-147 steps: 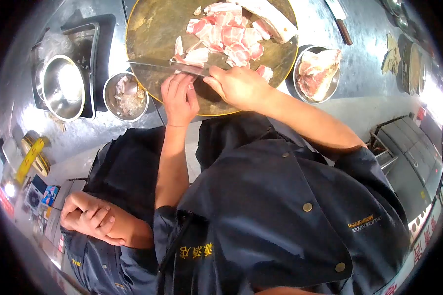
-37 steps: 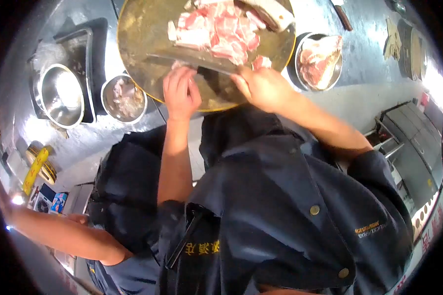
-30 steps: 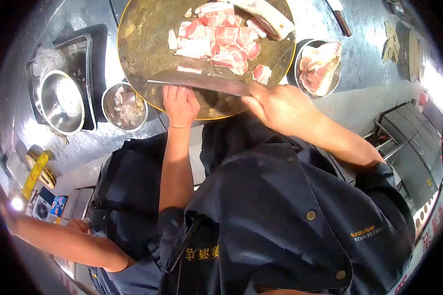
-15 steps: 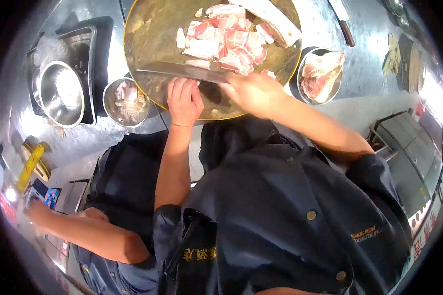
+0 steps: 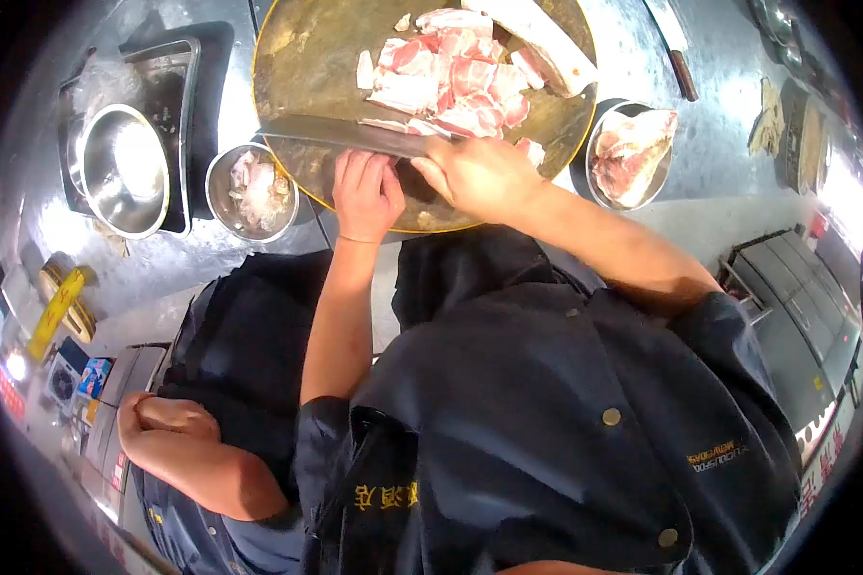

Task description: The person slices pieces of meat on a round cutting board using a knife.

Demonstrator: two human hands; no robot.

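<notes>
My right hand [image 5: 484, 179] is wrapped round the handle of a long knife [image 5: 340, 133], whose blade points left over the round cutting board [image 5: 307, 57]. My left hand [image 5: 366, 195] is closed at the board's near edge, its fingertips against the near side of the blade; whatever it holds is hidden. Thin strips of meat lie just beyond the blade. Farther back on the board is a pile of cut meat pieces [image 5: 455, 79]. A long pale slab of meat [image 5: 542, 43] lies at the back right, and one small piece is beside my right hand.
Left of the board, a metal bowl [image 5: 252, 192] holds scraps. Another bowl [image 5: 125, 172] sits on a black tray [image 5: 184, 144]. A bowl with a meat chunk [image 5: 633, 158], a second knife [image 5: 683, 75] and a cloth [image 5: 766, 117] are to the right. Another person [image 5: 211, 470] stands at my left.
From half a second ago, the blade has tilted slightly and thin strips now show beyond it. Everything shifts slightly right in view. The other person's forearm has drawn in and their arms are folded.
</notes>
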